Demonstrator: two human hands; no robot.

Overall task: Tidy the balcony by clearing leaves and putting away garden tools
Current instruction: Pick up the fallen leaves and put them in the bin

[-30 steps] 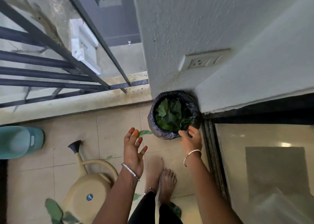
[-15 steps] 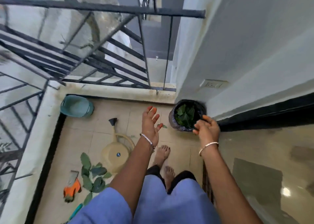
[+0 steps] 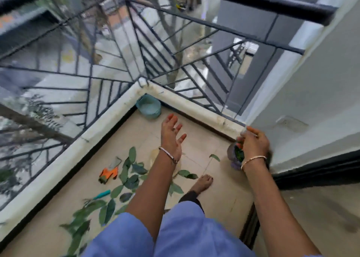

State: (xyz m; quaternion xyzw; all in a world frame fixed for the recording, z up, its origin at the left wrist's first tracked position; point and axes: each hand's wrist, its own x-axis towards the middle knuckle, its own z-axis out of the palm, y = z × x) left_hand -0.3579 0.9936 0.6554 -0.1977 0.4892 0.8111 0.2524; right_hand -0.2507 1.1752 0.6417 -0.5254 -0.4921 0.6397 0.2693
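Leaves (image 3: 133,180) lie below spread left hand (image 3: 171,137); right hand (image 3: 254,145) blurred, grip unclear.

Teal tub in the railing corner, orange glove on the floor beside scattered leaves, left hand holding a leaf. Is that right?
Not quite: the head view shows the left hand open, fingers spread, holding nothing. The teal tub, orange glove and leaves are as stated.
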